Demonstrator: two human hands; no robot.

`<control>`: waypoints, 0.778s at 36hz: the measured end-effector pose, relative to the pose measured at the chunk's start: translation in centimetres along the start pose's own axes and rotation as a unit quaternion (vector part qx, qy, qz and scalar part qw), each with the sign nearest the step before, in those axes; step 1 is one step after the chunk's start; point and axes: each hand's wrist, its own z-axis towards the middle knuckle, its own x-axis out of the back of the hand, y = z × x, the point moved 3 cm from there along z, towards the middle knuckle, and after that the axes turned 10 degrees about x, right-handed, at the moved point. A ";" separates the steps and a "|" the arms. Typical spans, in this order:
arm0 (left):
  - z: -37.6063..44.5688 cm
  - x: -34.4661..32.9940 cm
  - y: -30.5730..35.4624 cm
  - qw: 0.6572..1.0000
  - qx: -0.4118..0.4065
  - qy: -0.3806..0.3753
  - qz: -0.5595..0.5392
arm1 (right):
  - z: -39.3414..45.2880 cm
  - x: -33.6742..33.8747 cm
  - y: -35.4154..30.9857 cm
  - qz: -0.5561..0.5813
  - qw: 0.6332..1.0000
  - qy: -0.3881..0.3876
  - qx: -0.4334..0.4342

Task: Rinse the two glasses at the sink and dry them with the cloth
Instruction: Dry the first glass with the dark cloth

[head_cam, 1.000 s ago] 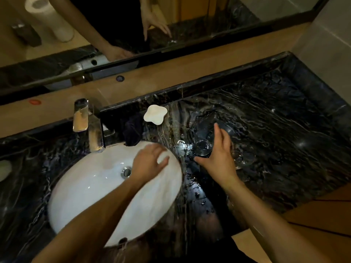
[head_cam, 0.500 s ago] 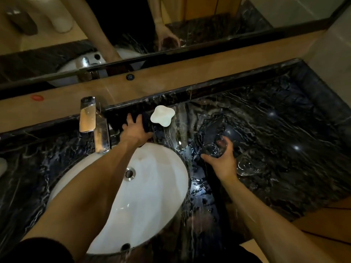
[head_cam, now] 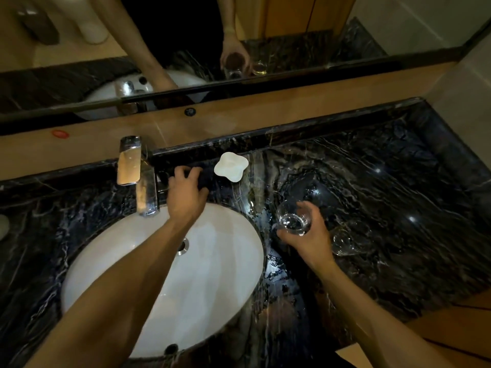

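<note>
My right hand (head_cam: pixel 308 235) grips a clear glass (head_cam: pixel 293 217) just above the dark marble counter, right of the sink. A second clear glass (head_cam: pixel 345 240) stands on the counter just right of that hand. My left hand (head_cam: pixel 186 189) reaches past the white oval sink (head_cam: pixel 212 274) and lies on a dark cloth (head_cam: pixel 206 176) behind the basin, fingers curled over it. The cloth is hard to tell from the dark stone.
A chrome tap (head_cam: pixel 135 176) stands behind the sink, just left of my left hand. A white flower-shaped dish (head_cam: pixel 231 167) sits right of the cloth. The marble counter (head_cam: pixel 398 195) stretches right to a tiled wall. A mirror runs along the back.
My left hand moved from over the basin to the cloth behind it. My right hand closed round the glass and lifted it slightly off the counter.
</note>
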 end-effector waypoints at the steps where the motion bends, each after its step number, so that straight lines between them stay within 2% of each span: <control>1: -0.8 0.3 0.2 0.999 -0.007 0.012 -0.038 | -0.2 0.1 -0.2 -0.007 1.000 -0.008 0.009; 5: -4.1 2.2 1.4 0.979 0.004 0.009 -0.205 | -0.9 0.3 -1.7 -0.048 0.996 -0.048 0.056; 12: -11.1 6.5 2.8 0.943 -0.048 -0.133 -0.303 | -2.1 1.2 -5.1 -0.101 0.977 -0.115 0.148; 14: -12.8 7.4 3.3 0.944 -0.089 -0.138 -0.288 | -2.4 1.3 -5.7 -0.121 0.966 -0.133 0.184; 17: -14.9 8.0 4.4 0.947 -0.182 -0.099 -0.245 | -2.7 1.4 -6.2 -0.135 0.958 -0.158 0.198; 22: -17.9 6.9 6.0 0.945 -0.269 -0.061 -0.175 | -3.3 1.4 -8.0 -0.150 0.940 -0.186 0.243; 24: -18.7 6.7 6.4 0.941 -0.289 -0.081 -0.160 | -3.3 1.5 -8.5 -0.167 0.928 -0.202 0.266; 28: -19.5 6.8 6.1 0.923 -0.314 -0.188 -0.116 | -3.3 2.5 -9.1 -0.185 0.913 -0.244 0.270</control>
